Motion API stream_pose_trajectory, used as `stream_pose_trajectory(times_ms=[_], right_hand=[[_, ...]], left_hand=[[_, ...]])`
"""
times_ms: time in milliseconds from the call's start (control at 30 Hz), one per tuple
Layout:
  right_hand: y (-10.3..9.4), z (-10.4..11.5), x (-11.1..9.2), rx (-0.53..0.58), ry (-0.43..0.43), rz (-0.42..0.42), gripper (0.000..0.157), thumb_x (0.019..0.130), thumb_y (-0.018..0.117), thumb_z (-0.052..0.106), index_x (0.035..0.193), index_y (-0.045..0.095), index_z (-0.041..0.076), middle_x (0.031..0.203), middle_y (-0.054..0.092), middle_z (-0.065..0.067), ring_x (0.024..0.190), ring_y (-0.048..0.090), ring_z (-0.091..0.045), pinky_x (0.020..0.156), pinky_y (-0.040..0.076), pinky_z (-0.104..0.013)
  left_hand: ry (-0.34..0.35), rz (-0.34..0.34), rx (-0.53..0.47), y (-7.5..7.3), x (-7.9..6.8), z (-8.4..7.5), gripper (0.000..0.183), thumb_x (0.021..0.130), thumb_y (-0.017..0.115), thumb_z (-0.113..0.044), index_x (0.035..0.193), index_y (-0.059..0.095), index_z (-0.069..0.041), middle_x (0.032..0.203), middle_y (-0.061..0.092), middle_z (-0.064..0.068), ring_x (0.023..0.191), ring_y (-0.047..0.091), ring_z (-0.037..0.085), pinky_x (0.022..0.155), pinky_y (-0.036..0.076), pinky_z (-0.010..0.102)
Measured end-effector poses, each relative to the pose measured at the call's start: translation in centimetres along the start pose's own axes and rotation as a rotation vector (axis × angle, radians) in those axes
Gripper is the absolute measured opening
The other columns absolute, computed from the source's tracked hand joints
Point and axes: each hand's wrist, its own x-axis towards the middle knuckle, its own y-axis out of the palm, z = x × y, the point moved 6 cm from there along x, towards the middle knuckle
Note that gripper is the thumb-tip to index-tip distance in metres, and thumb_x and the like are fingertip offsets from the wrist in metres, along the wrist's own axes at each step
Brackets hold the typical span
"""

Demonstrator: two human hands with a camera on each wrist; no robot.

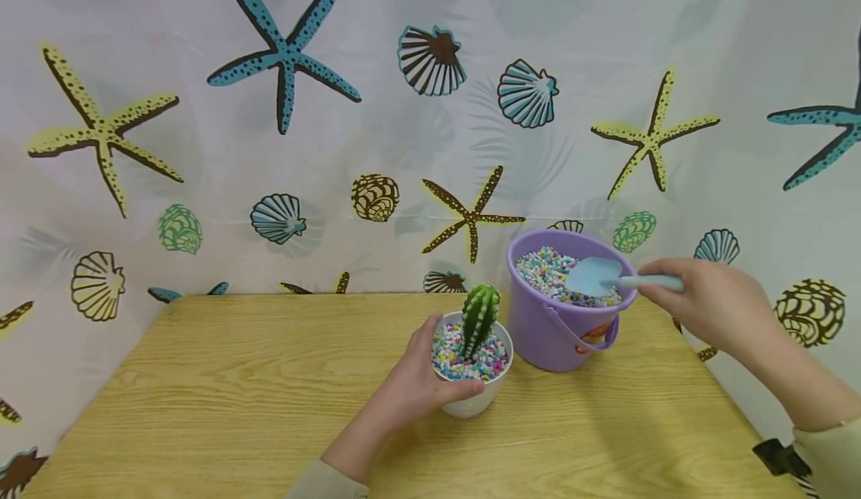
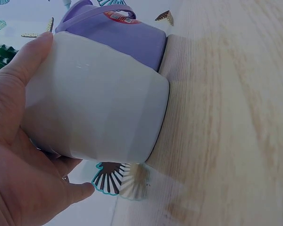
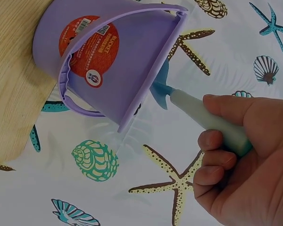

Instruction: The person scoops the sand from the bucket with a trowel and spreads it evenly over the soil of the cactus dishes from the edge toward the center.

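A small green cactus (image 1: 480, 318) stands in a white pot (image 2: 99, 101) filled with multicoloured pebbles (image 1: 452, 355). My left hand (image 1: 418, 379) grips the pot's left side, thumb at the front and fingers behind, while the pot rests on the table. In my right hand (image 1: 706, 301) is a light blue toy shovel (image 1: 593, 276), held by its pale handle (image 3: 200, 112) with curled fingers. The shovel's blade lies over the pebbles in a purple bucket (image 1: 538, 335), at the right of its opening. No pebbles are plainly visible on the blade.
The bucket stands behind and right of the pot, its handle (image 3: 85, 42) hanging down at the front. A wooden table (image 1: 255, 387) extends left and forward. A curtain (image 1: 323, 155) printed with starfish and shells hangs behind it. A black object (image 1: 776, 456) shows beside the right sleeve.
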Motion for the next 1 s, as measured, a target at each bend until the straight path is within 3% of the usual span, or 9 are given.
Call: stream_pose_trajectory(times_ms=[200,367,533,700,800,1000], right_hand=[[-0.4,-0.4,1.0,0.004,0.015,0.053,0.046,0.110,0.070,0.043,0.138,0.076,0.006,0.083,0.071,0.002,0.073,0.056,-0.022,0.056,0.041,-0.036],[-0.8,-0.5,1.7,-0.018,0.005,0.089,0.045,0.109,0.071,0.040,0.135,0.077,0.004,0.103,0.080,-0.013,0.086,0.067,-0.028,0.062,0.051,-0.041],[-1.1,-0.8,1.8,-0.035,0.011,0.116,0.043,0.109,0.071,0.038,0.134,0.078,0.004,0.121,0.078,-0.023,0.095,0.071,-0.033,0.067,0.055,-0.045],[-1.3,-1.1,1.8,-0.027,0.026,0.138,0.042,0.109,0.070,0.038,0.132,0.078,0.004,0.121,0.078,-0.023,0.085,0.065,-0.024,0.064,0.048,-0.037],[-1.2,-1.3,1.9,-0.015,0.043,0.166,0.043,0.109,0.070,0.039,0.133,0.078,0.004,0.109,0.079,-0.017,0.075,0.059,-0.023,0.061,0.044,-0.037],[-1.1,-1.3,2.2,-0.015,0.049,0.193,0.040,0.108,0.070,0.038,0.130,0.080,0.006,0.106,0.079,-0.010,0.085,0.065,-0.027,0.067,0.050,-0.043]], left_hand=[[0.004,-0.005,-0.004,-0.1,-0.1,-0.1,0.132,0.079,0.102,-0.044,0.175,0.019,-0.007,0.169,0.035,0.026,0.152,0.043,0.047,0.124,0.037,0.065],[0.003,0.001,-0.013,-0.1,-0.2,-0.1,0.132,0.079,0.102,-0.044,0.175,0.018,-0.007,0.169,0.035,0.027,0.152,0.044,0.047,0.123,0.038,0.066],[0.002,0.002,-0.020,-0.1,-0.1,-0.1,0.132,0.080,0.101,-0.045,0.175,0.018,-0.007,0.170,0.035,0.026,0.152,0.044,0.046,0.123,0.038,0.066],[-0.002,0.005,-0.015,0.0,-0.1,0.1,0.132,0.080,0.101,-0.047,0.176,0.018,-0.009,0.170,0.034,0.026,0.152,0.044,0.045,0.123,0.037,0.065],[-0.004,0.003,-0.011,0.0,-0.1,0.1,0.133,0.080,0.101,-0.048,0.176,0.018,-0.008,0.170,0.034,0.026,0.152,0.044,0.046,0.124,0.037,0.066],[-0.001,-0.004,-0.012,-0.1,-0.2,0.0,0.133,0.079,0.101,-0.047,0.176,0.018,-0.008,0.170,0.034,0.026,0.152,0.044,0.046,0.124,0.037,0.066]])
